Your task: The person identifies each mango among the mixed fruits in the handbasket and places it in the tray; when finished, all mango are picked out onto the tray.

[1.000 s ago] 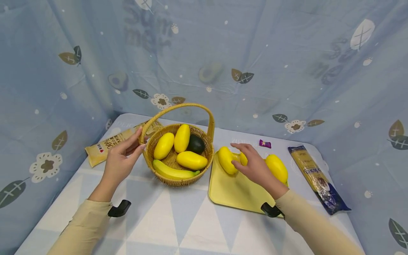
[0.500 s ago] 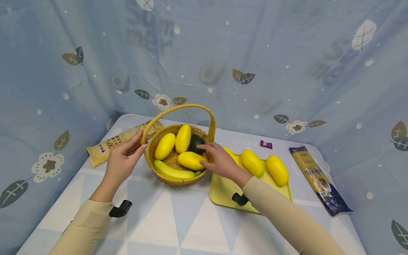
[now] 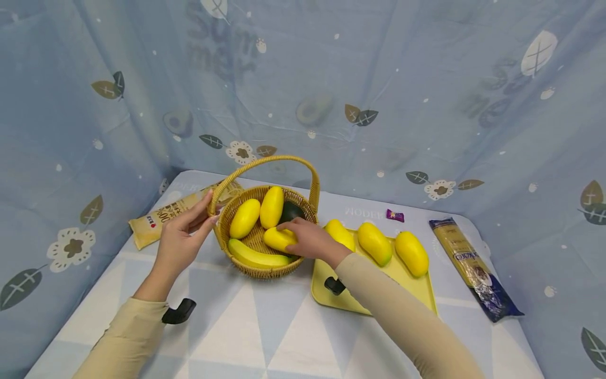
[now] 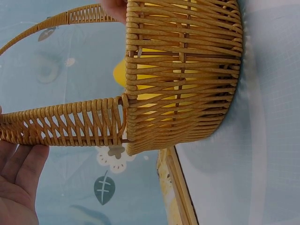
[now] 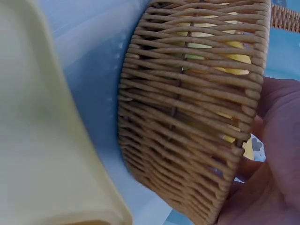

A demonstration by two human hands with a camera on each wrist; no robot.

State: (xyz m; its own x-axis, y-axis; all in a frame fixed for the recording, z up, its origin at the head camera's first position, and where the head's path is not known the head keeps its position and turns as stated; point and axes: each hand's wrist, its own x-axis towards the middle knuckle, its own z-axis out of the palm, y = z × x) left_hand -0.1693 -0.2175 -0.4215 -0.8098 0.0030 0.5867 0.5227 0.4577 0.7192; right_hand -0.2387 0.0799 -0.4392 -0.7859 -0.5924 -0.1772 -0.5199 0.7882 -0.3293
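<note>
A wicker basket (image 3: pixel 265 272) with a tall arched handle (image 3: pixel 272 158) stands left of centre. Thumb and fingers of my left hand (image 3: pixel 182 237) hold the handle's left base; the left wrist view shows the fingers against the weave. Reaching over the basket's right rim, my right hand (image 3: pixel 312 239) grips a yellow mango (image 3: pixel 275 239), its right end covered by the hand. Beside that mango lie a banana (image 3: pixel 258 256), two more mangoes, one on the left (image 3: pixel 244 218) and one at the back (image 3: pixel 272 207), and a partly hidden dark green avocado (image 3: pixel 291 211).
A yellow tray (image 3: pixel 326 300) right of the basket bears three mangoes (image 3: pixel 375 243), under the right forearm's reach. Behind it lies a small purple-wrapped candy (image 3: pixel 395 215). A pasta packet (image 3: pixel 473 268) is far right, a tan packet (image 3: pixel 151 223) behind my left hand. Curtains enclose the table.
My right hand has moved left from above the tray into the basket and now grips the front-right mango. The left hand stays at the handle.
</note>
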